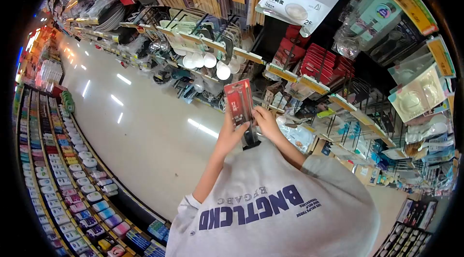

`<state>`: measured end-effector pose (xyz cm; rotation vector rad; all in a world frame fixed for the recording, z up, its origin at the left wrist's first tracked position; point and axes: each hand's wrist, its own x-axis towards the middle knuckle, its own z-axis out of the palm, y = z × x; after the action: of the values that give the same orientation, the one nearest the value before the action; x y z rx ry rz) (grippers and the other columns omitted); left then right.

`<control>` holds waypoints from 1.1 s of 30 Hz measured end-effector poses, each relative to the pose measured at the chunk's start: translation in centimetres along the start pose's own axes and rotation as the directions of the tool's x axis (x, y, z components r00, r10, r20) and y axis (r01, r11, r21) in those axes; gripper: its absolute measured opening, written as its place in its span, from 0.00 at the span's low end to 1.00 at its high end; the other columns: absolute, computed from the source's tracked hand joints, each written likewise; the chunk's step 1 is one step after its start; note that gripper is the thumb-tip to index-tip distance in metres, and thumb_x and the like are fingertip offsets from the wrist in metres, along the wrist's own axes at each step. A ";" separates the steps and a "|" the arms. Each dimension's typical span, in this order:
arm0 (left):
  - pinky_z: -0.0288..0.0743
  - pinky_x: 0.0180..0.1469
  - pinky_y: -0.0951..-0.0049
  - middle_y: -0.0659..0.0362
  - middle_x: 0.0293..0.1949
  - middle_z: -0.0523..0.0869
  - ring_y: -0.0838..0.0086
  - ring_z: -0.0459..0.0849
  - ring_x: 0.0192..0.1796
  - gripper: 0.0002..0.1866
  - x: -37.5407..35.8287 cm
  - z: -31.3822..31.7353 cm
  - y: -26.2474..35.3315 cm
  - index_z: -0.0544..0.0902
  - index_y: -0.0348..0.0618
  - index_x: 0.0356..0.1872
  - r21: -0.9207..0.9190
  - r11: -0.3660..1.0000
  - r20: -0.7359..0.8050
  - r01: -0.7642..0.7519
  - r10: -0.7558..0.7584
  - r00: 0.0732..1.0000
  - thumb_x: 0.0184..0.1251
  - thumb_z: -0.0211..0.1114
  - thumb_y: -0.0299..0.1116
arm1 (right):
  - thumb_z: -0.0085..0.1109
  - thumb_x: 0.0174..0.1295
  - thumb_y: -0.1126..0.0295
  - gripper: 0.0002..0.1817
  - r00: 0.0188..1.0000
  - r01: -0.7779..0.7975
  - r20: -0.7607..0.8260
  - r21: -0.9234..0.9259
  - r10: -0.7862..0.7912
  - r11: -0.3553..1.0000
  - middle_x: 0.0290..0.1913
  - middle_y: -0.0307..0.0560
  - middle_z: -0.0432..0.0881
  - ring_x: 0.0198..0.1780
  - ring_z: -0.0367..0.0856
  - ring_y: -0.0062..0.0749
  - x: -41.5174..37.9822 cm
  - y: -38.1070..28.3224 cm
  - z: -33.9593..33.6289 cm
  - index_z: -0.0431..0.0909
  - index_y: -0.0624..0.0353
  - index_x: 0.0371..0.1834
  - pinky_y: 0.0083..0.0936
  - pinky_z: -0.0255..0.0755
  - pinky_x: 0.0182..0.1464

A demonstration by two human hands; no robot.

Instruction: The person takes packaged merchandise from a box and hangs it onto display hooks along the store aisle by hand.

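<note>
Red and shiny, the pack (pixel 239 101) is at twelve o'clock from me. My left hand (pixel 231 132) and right hand (pixel 266 120) both hold it. White round things (pixel 209 60) hang at eleven o'clock from it.

"BNGTLCKD" (pixel 251 207) — "EFGABC" (pixel 242 195) — on pale grey sweatshirt (pixel 299 233)

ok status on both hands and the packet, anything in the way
left hand gripping red packet, right hand at its edge, fingers over its lower part, shelf rack close by
</note>
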<state>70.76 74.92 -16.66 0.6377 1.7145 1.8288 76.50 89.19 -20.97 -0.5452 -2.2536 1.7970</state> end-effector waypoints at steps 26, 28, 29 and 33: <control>0.58 0.58 0.74 0.59 0.46 0.76 0.74 0.70 0.53 0.17 15.2 -4.9 2.5 0.73 0.36 0.48 -0.269 0.955 0.230 0.123 -0.061 0.971 0.55 0.56 0.26 | 0.47 0.63 0.66 0.12 0.927 -0.187 -0.318 0.065 0.198 0.980 0.27 0.50 0.75 0.24 0.76 0.30 6.0 2.1 1.9 0.72 0.66 0.36 0.24 0.69 0.29; 0.57 0.58 0.74 0.58 0.48 0.75 0.74 0.69 0.54 0.17 15.6 -5.8 2.8 0.74 0.35 0.48 -0.268 0.952 0.300 0.146 -0.062 0.952 0.55 0.57 0.26 | 0.47 0.63 0.66 0.12 0.912 -0.178 -0.363 0.071 0.192 0.981 0.27 0.50 0.75 0.24 0.76 0.30 6.2 1.2 2.8 0.72 0.66 0.36 0.25 0.69 0.29; 0.57 0.58 0.74 0.58 0.51 0.74 0.73 0.69 0.55 0.18 15.7 -6.2 2.8 0.74 0.35 0.48 -0.229 0.967 0.320 0.115 -0.037 0.947 0.55 0.57 0.27 | 0.47 0.62 0.66 0.12 0.903 -0.166 -0.390 0.070 0.180 0.984 0.28 0.51 0.75 0.24 0.76 0.30 6.2 0.9 3.4 0.72 0.66 0.36 0.25 0.69 0.29; 0.58 0.59 0.72 0.58 0.54 0.73 0.74 0.69 0.55 0.22 16.2 -7.7 2.7 0.70 0.36 0.55 -0.109 0.994 0.401 -0.026 0.068 0.914 0.56 0.54 0.23 | 0.48 0.62 0.66 0.12 0.866 -0.152 -0.472 0.070 0.167 0.986 0.28 0.51 0.75 0.24 0.76 0.30 6.2 -0.4 5.2 0.71 0.67 0.33 0.26 0.69 0.29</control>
<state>53.44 80.02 -15.01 0.9466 1.3338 1.6591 68.79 87.02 -22.19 -1.0664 -1.8825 1.5408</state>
